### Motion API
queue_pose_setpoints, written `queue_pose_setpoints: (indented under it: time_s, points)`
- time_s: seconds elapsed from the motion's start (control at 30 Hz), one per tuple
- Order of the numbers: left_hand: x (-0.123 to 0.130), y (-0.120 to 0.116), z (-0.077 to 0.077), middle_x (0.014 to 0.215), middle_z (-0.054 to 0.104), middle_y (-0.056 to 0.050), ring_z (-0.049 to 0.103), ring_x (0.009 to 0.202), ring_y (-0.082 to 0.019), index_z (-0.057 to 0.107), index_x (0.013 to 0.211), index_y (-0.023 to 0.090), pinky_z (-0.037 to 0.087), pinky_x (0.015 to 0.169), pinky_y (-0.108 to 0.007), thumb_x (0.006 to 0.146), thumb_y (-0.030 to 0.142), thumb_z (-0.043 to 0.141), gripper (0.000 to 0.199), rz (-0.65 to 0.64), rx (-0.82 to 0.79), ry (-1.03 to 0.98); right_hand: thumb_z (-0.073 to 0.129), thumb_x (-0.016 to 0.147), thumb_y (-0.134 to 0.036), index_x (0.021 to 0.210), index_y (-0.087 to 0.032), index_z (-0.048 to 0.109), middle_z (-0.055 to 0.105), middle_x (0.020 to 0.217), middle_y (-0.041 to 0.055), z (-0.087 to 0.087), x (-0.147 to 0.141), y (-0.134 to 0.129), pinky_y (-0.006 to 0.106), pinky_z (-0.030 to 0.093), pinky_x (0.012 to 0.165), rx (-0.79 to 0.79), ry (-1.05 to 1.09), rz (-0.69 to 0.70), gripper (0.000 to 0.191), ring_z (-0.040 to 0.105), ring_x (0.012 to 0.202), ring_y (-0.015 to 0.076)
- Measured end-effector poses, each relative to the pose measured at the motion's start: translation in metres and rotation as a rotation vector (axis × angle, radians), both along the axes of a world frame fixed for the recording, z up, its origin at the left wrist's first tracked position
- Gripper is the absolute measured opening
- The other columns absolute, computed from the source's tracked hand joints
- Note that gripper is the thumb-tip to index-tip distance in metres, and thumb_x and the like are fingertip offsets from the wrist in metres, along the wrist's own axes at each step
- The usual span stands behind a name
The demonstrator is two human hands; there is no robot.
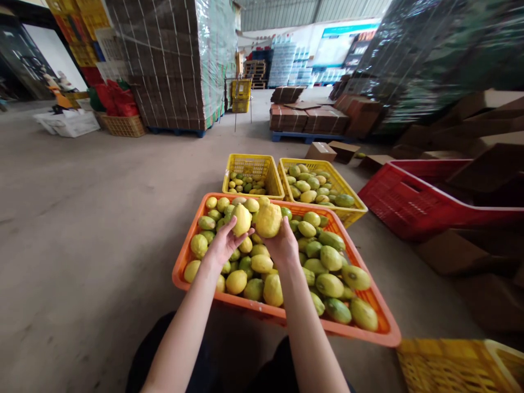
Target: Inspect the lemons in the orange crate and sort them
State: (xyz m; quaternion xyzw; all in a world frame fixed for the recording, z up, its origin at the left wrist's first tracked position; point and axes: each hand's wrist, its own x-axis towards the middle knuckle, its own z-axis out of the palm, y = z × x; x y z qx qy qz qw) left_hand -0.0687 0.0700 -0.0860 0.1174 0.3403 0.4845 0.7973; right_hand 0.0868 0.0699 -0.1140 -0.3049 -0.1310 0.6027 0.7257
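Note:
Above a wide orange crate full of yellow and green fruits, both of my hands are raised close together. My left hand is wrapped round a yellow fruit with a pointed top. A larger, bumpy yellow fruit rests in the grip of my right hand. The two held fruits are side by side with a small gap between them. Yellower fruits lie mostly at the crate's left and middle, greener ones toward its right.
Behind the orange crate stand two yellow crates holding fruit. A red crate and cardboard boxes are at the right, with another yellow crate at the lower right. Wrapped pallet stacks stand farther back.

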Motion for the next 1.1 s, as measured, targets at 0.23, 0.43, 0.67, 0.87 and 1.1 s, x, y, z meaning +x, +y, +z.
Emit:
queue_pose_setpoints:
  time_s: [0.23,0.43,0.67,0.87,1.1]
  points:
    - [0.001,0.0,0.0,0.115,0.079,-0.012,0.075,0.094,-0.018,0.072,0.128,0.015,0.064,0.085,-0.027,0.11,0.035,0.055,0.032,-0.013,0.017,0.063,0.081,0.08,-0.026,0.097,-0.024,0.07,0.078,0.089,-0.0006,0.01,0.003,-0.007,0.036,0.069,0.073,-0.068,-0.068,-0.002,0.021,0.076,0.074,0.0189]
    - [0.002,0.001,0.005,0.105,0.078,-0.011,0.075,0.095,-0.018,0.068,0.135,0.012,0.063,0.073,-0.02,0.112,0.037,0.05,0.039,-0.004,-0.062,0.035,0.066,0.092,-0.046,0.105,-0.02,0.072,0.081,0.087,0.0088,0.011,0.009,-0.008,0.032,0.065,0.056,-0.118,0.051,0.132,0.029,0.078,0.07,0.024]
    - [0.001,0.004,0.004,0.093,0.077,-0.011,0.074,0.088,-0.018,0.067,0.14,0.009,0.062,0.07,-0.021,0.111,0.046,0.05,0.05,-0.027,-0.164,0.018,0.04,0.105,-0.06,0.115,-0.016,0.07,0.08,0.082,0.0135,0.012,0.014,-0.009,0.028,0.061,0.047,-0.268,0.21,0.317,0.055,0.07,0.054,0.0193]
    - [0.004,0.002,0.01,0.09,0.075,-0.01,0.072,0.073,-0.014,0.067,0.14,0.009,0.059,0.058,-0.016,0.111,0.041,0.051,0.046,0.005,-0.236,-0.063,0.041,0.105,-0.06,0.128,-0.019,0.064,0.081,0.092,0.0127,0.01,0.017,-0.009,0.022,0.055,0.039,-0.309,0.376,0.357,0.052,0.066,0.052,0.0166]
    - [0.007,0.005,0.008,0.096,0.076,-0.011,0.076,0.074,-0.015,0.068,0.133,0.014,0.064,0.06,-0.018,0.11,0.034,0.053,0.034,0.133,-0.222,-0.072,0.052,0.105,-0.053,0.141,-0.021,0.059,0.08,0.101,0.0124,0.01,0.021,-0.008,0.025,0.064,0.048,-0.333,0.414,0.291,0.049,0.075,0.067,0.0198]
